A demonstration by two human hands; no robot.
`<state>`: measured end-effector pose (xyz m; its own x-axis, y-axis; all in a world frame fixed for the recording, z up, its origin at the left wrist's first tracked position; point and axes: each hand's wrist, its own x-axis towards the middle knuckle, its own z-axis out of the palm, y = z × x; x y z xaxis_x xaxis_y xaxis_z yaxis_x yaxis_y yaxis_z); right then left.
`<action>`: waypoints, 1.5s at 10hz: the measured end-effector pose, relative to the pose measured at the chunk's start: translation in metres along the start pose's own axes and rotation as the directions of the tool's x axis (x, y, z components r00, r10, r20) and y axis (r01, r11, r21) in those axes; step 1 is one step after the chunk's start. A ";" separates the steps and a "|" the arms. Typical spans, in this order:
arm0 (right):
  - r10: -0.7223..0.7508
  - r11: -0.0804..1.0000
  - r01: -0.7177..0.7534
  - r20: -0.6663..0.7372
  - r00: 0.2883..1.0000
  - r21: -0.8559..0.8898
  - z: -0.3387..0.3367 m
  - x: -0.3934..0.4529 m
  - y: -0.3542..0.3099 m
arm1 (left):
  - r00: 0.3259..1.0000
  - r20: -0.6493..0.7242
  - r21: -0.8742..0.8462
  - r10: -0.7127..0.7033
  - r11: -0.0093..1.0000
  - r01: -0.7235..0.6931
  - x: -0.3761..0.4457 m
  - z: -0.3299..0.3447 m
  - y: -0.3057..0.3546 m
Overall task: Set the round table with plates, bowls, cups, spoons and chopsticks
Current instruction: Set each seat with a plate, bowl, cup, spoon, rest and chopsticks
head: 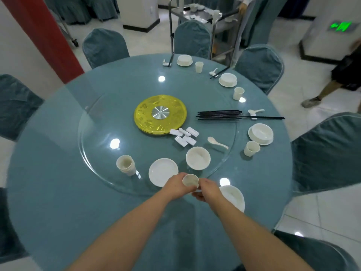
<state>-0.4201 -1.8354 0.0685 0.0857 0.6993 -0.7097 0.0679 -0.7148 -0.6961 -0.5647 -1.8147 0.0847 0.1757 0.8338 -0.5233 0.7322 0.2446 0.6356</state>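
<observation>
Both my hands meet over the near edge of the glass turntable (93, 133). My left hand (175, 185) grips a small white cup (190, 181), and my right hand (205, 189) holds it from the other side. Just beyond lie a white plate (162, 171) and a white bowl (197, 157). A plate with a bowl (233, 196) sits right of my right hand. Stacked cups (126, 164), a loose spoon (216, 142), chopstick rests (184, 136) and a bundle of black chopsticks (220, 115) lie on the turntable.
Three finished settings of plate, bowl and cup stand along the far right rim, one of them the plate with bowl (260, 133). A yellow disc (160, 114) marks the centre. Teal chairs ring the table. A metal cart (203, 14) stands behind, and a person's legs (332, 85) are at right.
</observation>
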 end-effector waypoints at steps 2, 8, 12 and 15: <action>0.031 0.997 -0.031 -0.005 1.000 -0.067 -0.025 -0.001 0.040 | 0.994 0.096 -0.076 -0.044 0.996 0.051 0.003 0.042 -0.009; 0.179 0.981 -0.180 -0.026 0.984 -0.065 -0.029 0.017 0.073 | 0.967 0.163 -0.164 -0.194 0.961 0.221 0.017 0.082 -0.031; 0.205 0.972 -0.201 0.020 0.979 -0.124 -0.007 0.018 0.057 | 0.951 0.142 -0.133 -0.274 0.947 0.293 0.023 0.067 -0.048; 0.108 0.935 -0.113 -0.035 0.994 -0.336 -0.022 0.025 0.007 | 0.956 0.107 -0.061 -0.274 0.958 0.281 0.030 0.026 -0.036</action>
<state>-0.3958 -1.8231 0.0482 0.1269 0.6174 -0.7763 0.3875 -0.7513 -0.5342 -0.5682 -1.8115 0.0312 0.0378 0.6770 -0.7350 0.7108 0.4988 0.4960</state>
